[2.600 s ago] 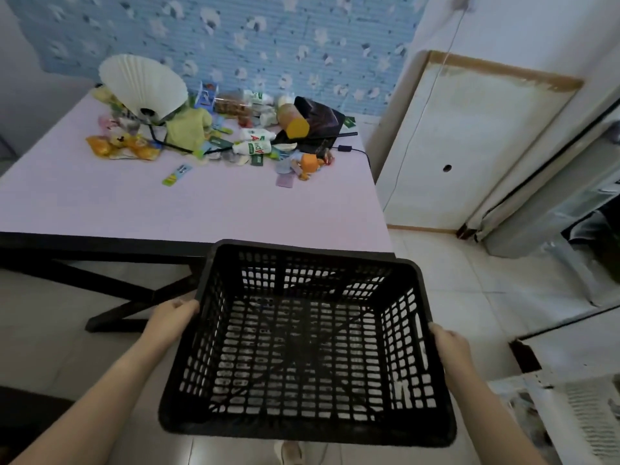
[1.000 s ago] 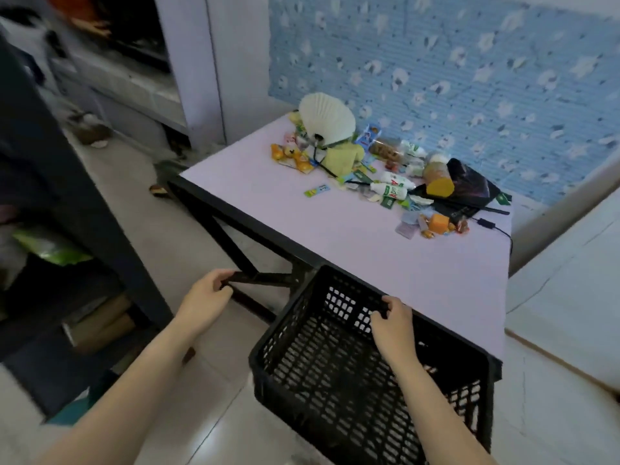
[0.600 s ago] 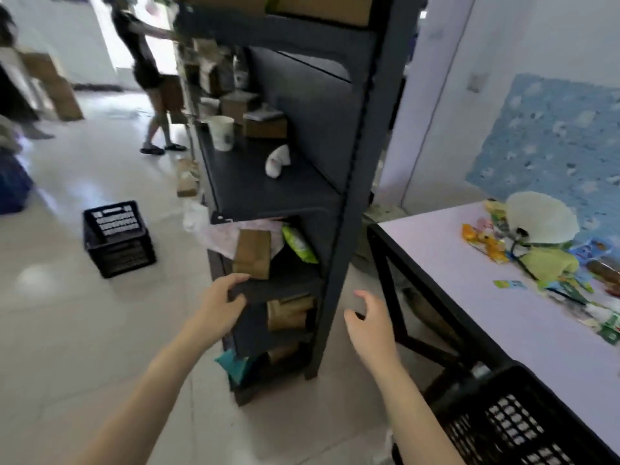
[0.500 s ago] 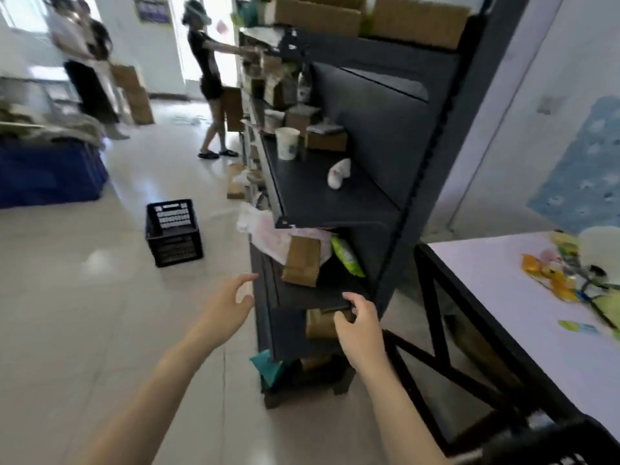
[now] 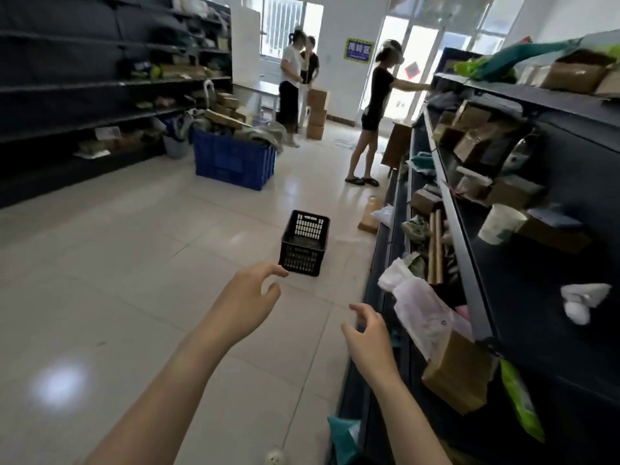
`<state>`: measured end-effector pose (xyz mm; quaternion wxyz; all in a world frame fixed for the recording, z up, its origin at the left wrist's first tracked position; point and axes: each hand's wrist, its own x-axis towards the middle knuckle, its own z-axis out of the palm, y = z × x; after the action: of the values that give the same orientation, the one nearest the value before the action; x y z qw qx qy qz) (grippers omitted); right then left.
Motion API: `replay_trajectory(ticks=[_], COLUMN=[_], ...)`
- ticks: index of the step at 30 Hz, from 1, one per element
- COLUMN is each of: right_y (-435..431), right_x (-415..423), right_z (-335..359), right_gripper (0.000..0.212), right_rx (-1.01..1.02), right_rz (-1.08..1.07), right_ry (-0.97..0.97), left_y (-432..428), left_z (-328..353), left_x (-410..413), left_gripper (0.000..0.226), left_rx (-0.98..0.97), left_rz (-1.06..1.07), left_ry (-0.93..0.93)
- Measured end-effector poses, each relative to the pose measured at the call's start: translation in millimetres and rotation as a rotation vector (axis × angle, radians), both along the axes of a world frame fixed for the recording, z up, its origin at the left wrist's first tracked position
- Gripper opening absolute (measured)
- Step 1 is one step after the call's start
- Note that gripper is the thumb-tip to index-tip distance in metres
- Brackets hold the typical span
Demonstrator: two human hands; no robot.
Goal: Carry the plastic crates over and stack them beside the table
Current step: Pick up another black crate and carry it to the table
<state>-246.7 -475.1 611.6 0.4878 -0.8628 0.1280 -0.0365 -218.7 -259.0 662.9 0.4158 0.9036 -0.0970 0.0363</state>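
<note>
Tiled floor [image 5: 134, 263] bears black crate [image 5: 304, 242] (blue bin [image 5: 234, 160] beyond).

A single head-worn wide-angle view looks forward and slightly down a shop aisle, with both empty hands near at the bottom, a black crate [image 5: 304, 242] farther ahead, and dark shelving [image 5: 523, 229] along the right.

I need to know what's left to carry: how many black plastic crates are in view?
1: the black crate stands on the floor ahead, left of the dark shelving. Others may be hidden out of view.
</note>
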Motion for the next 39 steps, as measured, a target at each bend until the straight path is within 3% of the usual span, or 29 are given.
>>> replay_trajectory(ticks=[9, 19, 28, 39], right_y=[18.6, 57.5, 99.5, 154.9], right_x=[207.1, 378.5, 535.3, 692.7], right_z=[6.8, 17.0, 8.9, 26.2], right_gripper=[0.042, 0.041, 0.044, 0.045], right_rx=[0.089, -0.013, -0.101, -0.042], right_rz=[0.091, 0.146, 0.072, -0.014], right_ry=[-0.058, -0.14, -0.103, -0.08], left_y=[17.2, 76.7, 115.6, 154.1], left_z=[14.7, 9.2, -24.1, -1.2], left_x=[171.2, 324.6, 506.0, 715.3], left_gripper=[0.04, 0.037, 0.039, 0.042], left_rx=[0.129, 0.112, 0.063, 0.233], left_rz=[0.066, 0.2, 0.033, -0.165], left_ry=[0.079, 0.033, 0.06, 0.006])
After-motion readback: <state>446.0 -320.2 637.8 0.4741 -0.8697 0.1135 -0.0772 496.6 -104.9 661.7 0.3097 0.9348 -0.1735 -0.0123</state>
